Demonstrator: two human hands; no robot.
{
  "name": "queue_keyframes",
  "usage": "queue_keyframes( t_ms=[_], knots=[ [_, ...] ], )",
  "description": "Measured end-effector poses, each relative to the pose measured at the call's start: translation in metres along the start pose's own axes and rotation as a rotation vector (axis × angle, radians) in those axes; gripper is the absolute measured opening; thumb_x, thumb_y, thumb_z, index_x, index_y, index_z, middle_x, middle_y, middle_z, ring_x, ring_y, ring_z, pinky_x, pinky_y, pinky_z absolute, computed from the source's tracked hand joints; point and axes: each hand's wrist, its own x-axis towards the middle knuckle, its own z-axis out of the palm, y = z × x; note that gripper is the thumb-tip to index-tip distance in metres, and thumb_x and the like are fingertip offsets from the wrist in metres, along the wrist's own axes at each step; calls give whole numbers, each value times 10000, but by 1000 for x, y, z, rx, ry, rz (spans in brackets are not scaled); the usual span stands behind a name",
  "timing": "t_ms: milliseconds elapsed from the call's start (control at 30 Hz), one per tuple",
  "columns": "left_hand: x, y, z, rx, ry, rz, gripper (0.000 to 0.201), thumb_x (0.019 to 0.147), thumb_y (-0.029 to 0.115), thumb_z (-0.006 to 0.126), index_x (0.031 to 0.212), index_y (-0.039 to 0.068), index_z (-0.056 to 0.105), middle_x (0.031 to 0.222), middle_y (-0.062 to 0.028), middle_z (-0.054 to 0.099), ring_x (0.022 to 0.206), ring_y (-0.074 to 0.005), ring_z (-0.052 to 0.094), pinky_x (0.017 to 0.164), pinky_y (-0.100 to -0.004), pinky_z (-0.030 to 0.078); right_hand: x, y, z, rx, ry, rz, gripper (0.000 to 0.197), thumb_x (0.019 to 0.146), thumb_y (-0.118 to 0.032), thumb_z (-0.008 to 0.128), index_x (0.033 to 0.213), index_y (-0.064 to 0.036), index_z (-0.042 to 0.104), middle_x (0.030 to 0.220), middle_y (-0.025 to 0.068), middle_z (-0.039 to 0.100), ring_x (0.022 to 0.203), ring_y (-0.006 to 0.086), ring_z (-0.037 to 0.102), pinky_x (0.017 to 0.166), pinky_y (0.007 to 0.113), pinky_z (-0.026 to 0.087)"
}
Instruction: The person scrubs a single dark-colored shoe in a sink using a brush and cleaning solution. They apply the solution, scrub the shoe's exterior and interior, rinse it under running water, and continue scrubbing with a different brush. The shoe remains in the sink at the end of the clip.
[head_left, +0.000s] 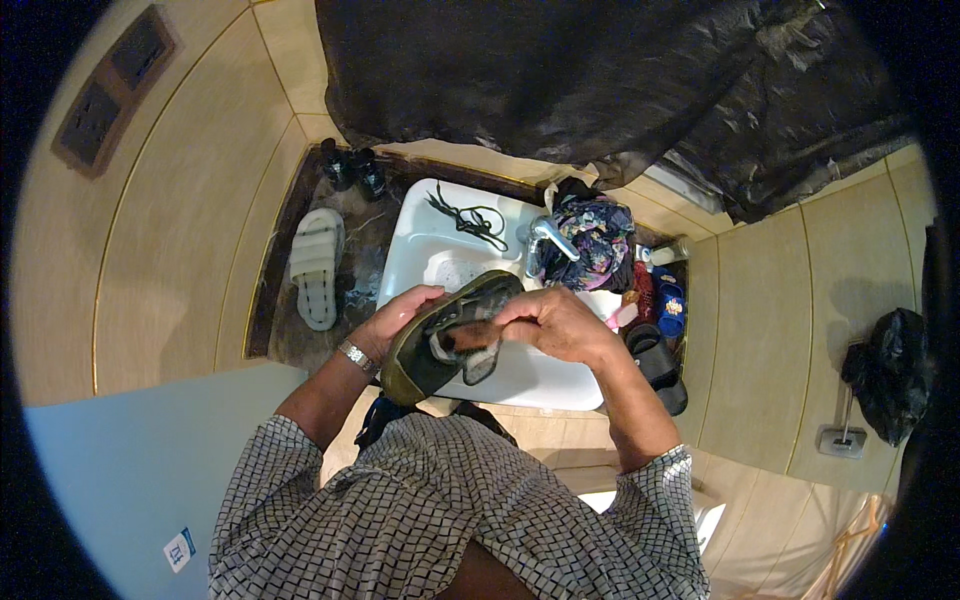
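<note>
A dark olive-green shoe (pixel 410 362) is tilted over the front of the white sink (pixel 540 378), its laces out and its grey tongue (pixel 482 366) hanging to one side. My left hand (pixel 392 322) grips the shoe along its left side. Above the opening, my right hand (pixel 557 325) is closed on a brown brush (pixel 474 336), which reaches into the shoe; whitish foam or bristles show by its tip, slightly blurred. Loose dark shoelaces (pixel 466 216) lie in the sink's far left part. Soapy water (pixel 455 272) shows in the basin behind the shoe.
A faucet (pixel 552 240) rises at the sink's right rear, beside bundled floral cloth (pixel 598 240). Left of the sink lie a white slipper (pixel 318 265) and small black footwear (pixel 352 170). On the right are black slides (pixel 656 368) and a blue slipper (pixel 672 310). Black plastic sheeting (pixel 560 80) hangs behind.
</note>
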Motion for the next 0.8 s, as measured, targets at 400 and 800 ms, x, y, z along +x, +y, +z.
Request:
queue_keyframes(
  t_ms=[400, 800],
  knots=[
    [19, -13, -13, 474, 194, 127, 410, 1048, 239, 472, 1324, -36, 597, 1230, -144, 707, 1003, -220, 717, 954, -362, 575, -23, 52, 10, 618, -150, 274, 258, 936, -157, 757, 1171, -52, 743, 933, 32, 766, 709, 42, 588, 590, 208, 451],
    [7, -23, 31, -58, -197, 35, 457, 1093, 218, 406, 1479, -16, 474, 1391, -212, 613, 1198, -294, 667, 1052, -457, 548, -48, 72, 21, 827, -66, 269, 246, 918, -139, 772, 1149, -58, 742, 919, 26, 759, 662, 32, 554, 573, 203, 431]
  ],
)
